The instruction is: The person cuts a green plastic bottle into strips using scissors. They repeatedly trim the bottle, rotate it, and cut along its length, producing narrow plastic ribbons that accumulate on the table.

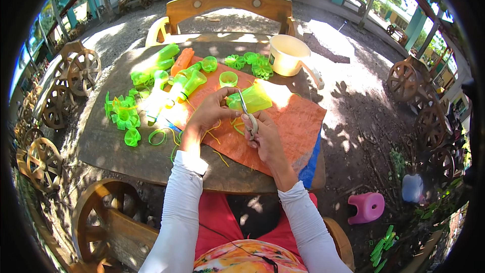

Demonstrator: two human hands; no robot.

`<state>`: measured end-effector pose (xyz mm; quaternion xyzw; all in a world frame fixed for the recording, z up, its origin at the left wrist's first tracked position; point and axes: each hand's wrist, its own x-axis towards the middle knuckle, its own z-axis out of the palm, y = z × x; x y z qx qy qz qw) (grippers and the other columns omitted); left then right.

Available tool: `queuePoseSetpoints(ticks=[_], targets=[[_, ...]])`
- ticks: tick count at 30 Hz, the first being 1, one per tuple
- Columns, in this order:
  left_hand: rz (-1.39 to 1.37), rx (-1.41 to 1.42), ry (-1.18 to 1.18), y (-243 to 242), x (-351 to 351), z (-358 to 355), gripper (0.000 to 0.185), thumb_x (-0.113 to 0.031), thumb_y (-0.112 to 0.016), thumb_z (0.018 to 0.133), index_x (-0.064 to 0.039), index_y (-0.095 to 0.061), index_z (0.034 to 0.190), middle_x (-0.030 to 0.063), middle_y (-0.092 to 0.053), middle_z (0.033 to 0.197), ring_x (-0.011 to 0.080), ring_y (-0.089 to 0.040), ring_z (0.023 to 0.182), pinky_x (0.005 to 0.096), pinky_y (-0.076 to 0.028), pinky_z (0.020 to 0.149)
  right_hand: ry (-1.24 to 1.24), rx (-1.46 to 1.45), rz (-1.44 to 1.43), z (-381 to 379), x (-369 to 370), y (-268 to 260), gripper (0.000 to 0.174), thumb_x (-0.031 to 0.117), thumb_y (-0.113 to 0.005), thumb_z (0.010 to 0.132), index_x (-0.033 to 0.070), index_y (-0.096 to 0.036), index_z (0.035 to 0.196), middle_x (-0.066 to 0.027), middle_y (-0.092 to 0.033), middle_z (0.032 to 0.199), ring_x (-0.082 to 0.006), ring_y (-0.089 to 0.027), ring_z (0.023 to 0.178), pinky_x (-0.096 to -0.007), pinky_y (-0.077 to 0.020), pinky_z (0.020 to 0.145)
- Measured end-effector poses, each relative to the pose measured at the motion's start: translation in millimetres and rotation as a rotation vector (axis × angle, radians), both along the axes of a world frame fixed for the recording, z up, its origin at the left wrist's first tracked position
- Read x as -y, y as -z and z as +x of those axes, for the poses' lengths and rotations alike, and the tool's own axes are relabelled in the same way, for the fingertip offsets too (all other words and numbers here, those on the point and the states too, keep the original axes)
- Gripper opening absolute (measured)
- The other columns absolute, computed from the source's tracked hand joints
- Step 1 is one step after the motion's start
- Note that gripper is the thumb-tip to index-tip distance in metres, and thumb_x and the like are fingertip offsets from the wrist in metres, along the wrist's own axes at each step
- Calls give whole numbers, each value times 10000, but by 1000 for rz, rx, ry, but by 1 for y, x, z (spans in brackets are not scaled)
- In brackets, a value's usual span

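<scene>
My right hand (261, 132) holds a pair of scissors (249, 123) by their pale handles, the metal blades pointing up and away from me. The thumb and fingers of my left hand (212, 112) pinch the near-left edge of a cut green plastic bottle section (254, 99), beside the blades. How far the blades are parted is hard to see. Just beyond my left fingers stands a small green plastic cup-shaped bottle piece (228, 79). Below both hands lies an orange woven plastic sheet (288, 129), with a green plastic ring partly hidden by my right hand.
Several green bottles (159, 60), an orange bottle (182, 61) and flower-cut green pieces (127, 112) cover the left of the wooden table (110, 151). A cream dipper (288, 55) stands at the far right. A pink stool (366, 207) is on the ground at right.
</scene>
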<state>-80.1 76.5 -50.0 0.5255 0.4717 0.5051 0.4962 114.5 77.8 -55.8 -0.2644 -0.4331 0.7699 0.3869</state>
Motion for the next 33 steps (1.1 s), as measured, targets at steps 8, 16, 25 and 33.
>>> queuePoseSetpoints(ticks=[8,16,25,33], targets=[[-16,-175,-63,-12,7,-2,597,-32,-746,725,-28,-533,1283,24,-621,942,83,-584,805,219,-448,607,-56,-11,5,-8,-3,8,232,273,-714,892,121,-540,906,33,-516,621,-27,-435,484,-181,-273,412],[-6,-309,-154,-14,8,-1,578,-57,-722,687,-69,-567,1243,22,-589,913,77,-546,718,231,-399,507,-91,-4,-100,-5,-4,8,207,276,-712,894,133,-567,936,42,-542,676,-26,-451,525,-187,-294,441],[156,-431,-129,8,-3,-7,751,-100,-762,684,-32,-500,1385,151,-594,1242,222,-564,1130,322,-445,929,-25,22,-88,-12,-9,0,264,319,-719,874,143,-524,903,30,-535,628,-23,-406,491,-185,-292,432],[124,-443,-146,10,-5,-7,882,-96,-795,674,-29,-380,1449,190,-567,1294,264,-552,1199,347,-428,1006,-24,81,-71,-11,-15,-4,319,321,-739,866,114,-496,878,13,-518,589,-25,-374,420,-186,-238,353]])
